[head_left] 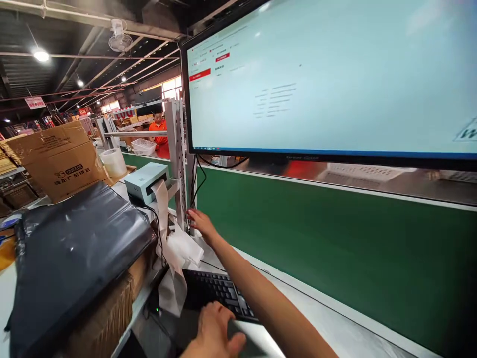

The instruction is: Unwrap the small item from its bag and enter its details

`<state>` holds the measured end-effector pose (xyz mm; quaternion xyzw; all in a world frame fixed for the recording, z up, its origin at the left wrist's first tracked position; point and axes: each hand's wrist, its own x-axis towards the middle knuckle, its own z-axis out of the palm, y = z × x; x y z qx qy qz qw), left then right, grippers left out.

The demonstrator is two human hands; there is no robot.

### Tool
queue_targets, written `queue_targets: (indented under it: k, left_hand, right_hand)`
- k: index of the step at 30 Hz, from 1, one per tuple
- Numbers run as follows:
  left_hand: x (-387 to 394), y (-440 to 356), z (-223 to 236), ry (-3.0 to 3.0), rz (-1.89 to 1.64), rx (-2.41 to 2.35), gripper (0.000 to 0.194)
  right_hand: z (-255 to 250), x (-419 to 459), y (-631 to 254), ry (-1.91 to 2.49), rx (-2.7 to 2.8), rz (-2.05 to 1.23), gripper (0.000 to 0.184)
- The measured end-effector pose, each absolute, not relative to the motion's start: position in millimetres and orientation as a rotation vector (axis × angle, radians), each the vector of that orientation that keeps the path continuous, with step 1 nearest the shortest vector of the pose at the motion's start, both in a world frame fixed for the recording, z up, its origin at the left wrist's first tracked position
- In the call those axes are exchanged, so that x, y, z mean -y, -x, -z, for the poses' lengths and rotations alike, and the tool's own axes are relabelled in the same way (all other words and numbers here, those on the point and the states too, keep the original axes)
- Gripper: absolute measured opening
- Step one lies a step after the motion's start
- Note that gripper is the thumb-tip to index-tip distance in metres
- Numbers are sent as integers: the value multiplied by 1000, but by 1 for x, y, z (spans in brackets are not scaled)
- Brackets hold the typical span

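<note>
My left hand (pixel 214 330) is palm down at the near edge of the black keyboard (pixel 218 288), thumb held apart from the fingers and nothing seen in it. Stretched across above the keyboard, my right arm brings my right hand (pixel 201 223) beside the perforated metal post (pixel 178 164) and its black cables. Its fingers are extended, the tips close to the post; whether they touch is hard to tell. From the pale blue label printer (pixel 146 182) a long strip of label paper (pixel 173 293) hangs down to the keyboard's left end. Crumpled white paper (pixel 186 247) lies below my right hand.
A large monitor (pixel 328 84) spans the upper right, above a green panel (pixel 335 238). On the left, a dark plastic bag (pixel 82 243) covers stacked cardboard (pixel 112 318), with a cardboard box (pixel 61 159) behind. A person in orange (pixel 158 130) is in the background.
</note>
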<state>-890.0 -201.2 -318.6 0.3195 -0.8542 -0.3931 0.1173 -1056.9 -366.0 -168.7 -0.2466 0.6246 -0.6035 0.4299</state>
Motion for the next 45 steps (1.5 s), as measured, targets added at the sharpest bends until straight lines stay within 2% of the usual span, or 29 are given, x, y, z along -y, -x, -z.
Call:
queue_targets:
  k: [2,4,9,12,15,21,29,33,36,38,40,43,45]
  left_hand:
    - [224,872,264,-984,999,2397,30]
    - [245,852,206,-942,741,2275,27]
    - [290,814,73,-710,76,1957,35]
    - [327,816,27,-829,-180,1848,38]
    - [365,834,13,-1146,-242,1914,45]
    - [402,865,15,-1519,-122,2193,60]
    - [413,865,23,-1463,-62,2180,58]
    - [415,858,19,-1438,51,2179,63]
    - [397,846,29,-1232,84,1955,64]
    - [370,836,56,-915,54,1723,54]
    - [334,828,104,-583,65,1617,42]
    - [282,827,202,-293,234,1837,30]
    - [265,837,269,-607,509,2060,29]
  right_hand:
    - [170,408,1040,626,-1523,1506,33]
    - [174,431,1027,666,-1470,1510,34]
    - [172,434,1024,797,-1390,1481,55]
    - [151,424,1037,916,-1407,1456,58]
    - [115,417,1052,1047,-1514,1462,60]
    - [37,420,1061,1310,-1668,1455,63]
    - [-16,435,1010,1782,-1723,1395,51]
    - [-42,406,982,1913,-1620,1444,44]
    - [-50,353,984,1961,-1699,1467,43]
    - [-39,310,1003,1892,-1929,1448,41]
    - [-9,265,1031,1689,-2198,1401,39]
    - [66,193,1072,1230,-2507,1183,46]
    - [127,141,1085,853,-2596,964,61]
